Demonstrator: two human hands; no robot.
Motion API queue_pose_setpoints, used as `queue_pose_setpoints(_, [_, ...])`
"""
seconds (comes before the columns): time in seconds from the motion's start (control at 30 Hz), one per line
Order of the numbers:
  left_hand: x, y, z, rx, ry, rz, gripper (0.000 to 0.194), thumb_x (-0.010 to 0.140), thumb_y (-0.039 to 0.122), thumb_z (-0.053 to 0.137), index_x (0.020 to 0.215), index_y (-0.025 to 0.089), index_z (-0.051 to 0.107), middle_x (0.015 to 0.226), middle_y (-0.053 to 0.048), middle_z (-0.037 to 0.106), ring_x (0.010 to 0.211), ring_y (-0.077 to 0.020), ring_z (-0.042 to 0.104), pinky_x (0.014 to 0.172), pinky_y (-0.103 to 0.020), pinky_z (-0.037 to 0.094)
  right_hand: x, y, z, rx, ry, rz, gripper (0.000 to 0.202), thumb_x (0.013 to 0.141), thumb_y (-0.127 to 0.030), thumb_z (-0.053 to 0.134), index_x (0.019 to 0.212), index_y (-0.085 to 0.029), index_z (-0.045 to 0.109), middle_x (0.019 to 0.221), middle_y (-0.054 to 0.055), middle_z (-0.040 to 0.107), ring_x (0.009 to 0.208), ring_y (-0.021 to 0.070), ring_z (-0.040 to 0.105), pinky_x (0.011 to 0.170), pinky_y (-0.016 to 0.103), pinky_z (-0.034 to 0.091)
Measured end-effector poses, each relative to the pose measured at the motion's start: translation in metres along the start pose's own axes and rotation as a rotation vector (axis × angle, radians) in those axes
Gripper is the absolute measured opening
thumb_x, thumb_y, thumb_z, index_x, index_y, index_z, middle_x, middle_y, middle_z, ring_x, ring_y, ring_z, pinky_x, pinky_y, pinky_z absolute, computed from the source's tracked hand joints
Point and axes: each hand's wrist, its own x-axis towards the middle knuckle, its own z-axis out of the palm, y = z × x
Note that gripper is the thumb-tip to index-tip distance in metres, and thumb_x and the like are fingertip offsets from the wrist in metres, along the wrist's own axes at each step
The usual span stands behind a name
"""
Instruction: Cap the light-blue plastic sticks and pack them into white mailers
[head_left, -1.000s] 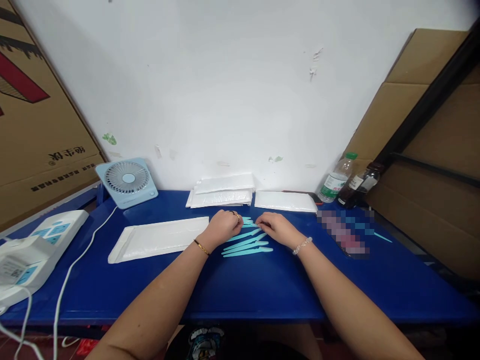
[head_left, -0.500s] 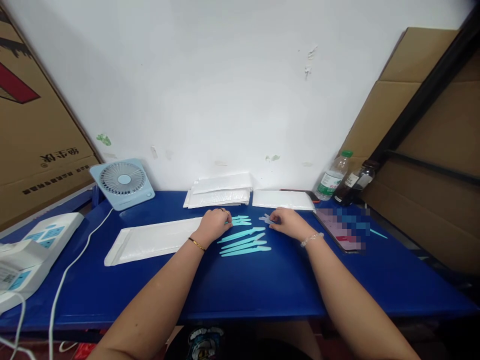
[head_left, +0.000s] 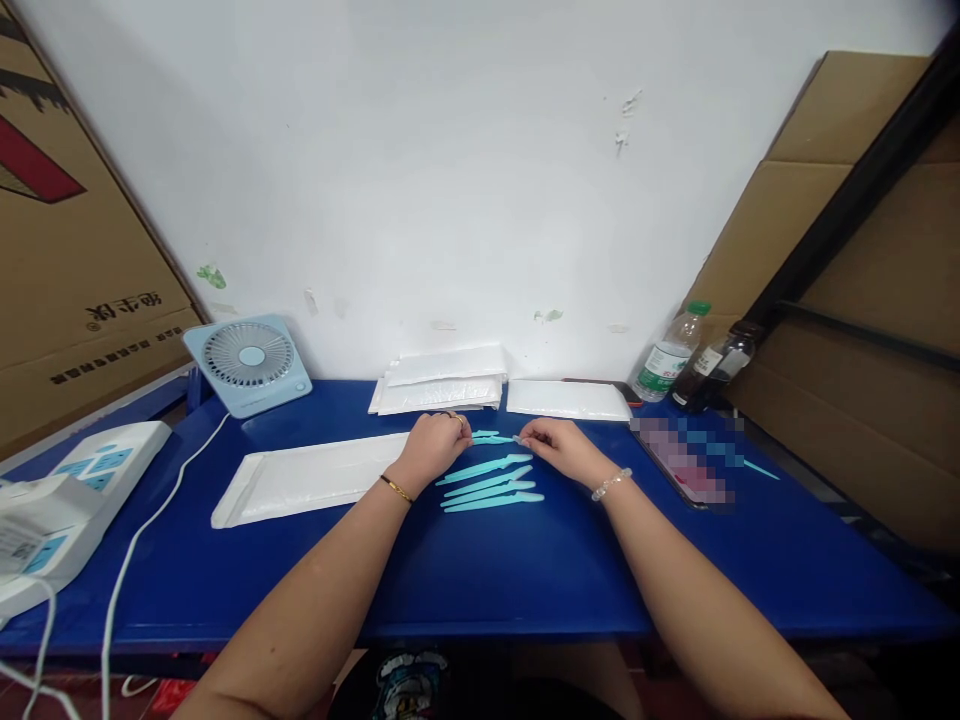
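Observation:
Turquoise eyebrow razors lie in a loose row on the blue table, handles to the left. My left hand is closed in a pinch at the far end of the row, around the handle of another eyebrow razor whose head points right. My right hand pinches a small translucent cap, which meets the head of that razor. The fingers partly hide the cap, and how far it sits over the blade cannot be made out. A white padded mailer lies left of my left hand.
More white mailers are stacked by the wall, with another beside them. A phone, a water bottle and a dark bottle stand right. A blue fan and power strip occupy the left.
My right hand has moved left with the cap, bringing it to the razor's head. My left hand has shifted slightly right, with the razor now drawn out toward the cap.

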Motion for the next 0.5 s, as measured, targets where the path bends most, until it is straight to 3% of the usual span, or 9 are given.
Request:
queue_pose_setpoints(0.27, [-0.001, 0.01, 0.0, -0.022, -0.003, 0.062, 0.012, 0.082, 0.028, 0.056, 0.078, 0.02, 0.063, 0.08, 0.0, 0.067, 0.073, -0.0154, 0.059, 0.065, -0.026, 0.036, 0.001, -0.007, 0.008, 0.023, -0.026, -0.043, 0.018, 0.086, -0.028, 0.05, 0.086, -0.018, 0.066, 0.079, 0.002, 0.066, 0.065, 0.0125, 0.055, 0.062, 0.024, 0.041])
queue_pose_setpoints(0.4, [-0.003, 0.017, 0.003, -0.047, -0.087, 0.116, 0.017, 0.083, 0.032, 0.056, 0.073, 0.02, 0.064, 0.076, 0.0, 0.067, 0.072, -0.0151, 0.06, 0.066, -0.025, 0.036, -0.001, -0.004, 0.007, 0.06, -0.13, -0.062, 0.018, 0.084, -0.03, 0.053, 0.087, -0.019, 0.067, 0.078, 0.002, 0.066, 0.064, 0.0127, 0.056, 0.059, 0.023, 0.041])
queue_pose_setpoints(0.5, [-0.003, 0.012, 0.006, -0.072, -0.087, 0.064, 0.021, 0.084, 0.038, 0.052, 0.082, 0.021, 0.065, 0.081, -0.001, 0.067, 0.076, -0.0158, 0.06, 0.067, -0.025, 0.038, -0.001, 0.006, 0.0, -0.006, -0.039, -0.019, 0.019, 0.086, -0.028, 0.051, 0.088, -0.02, 0.068, 0.082, 0.003, 0.066, 0.069, 0.0142, 0.058, 0.063, 0.025, 0.042])
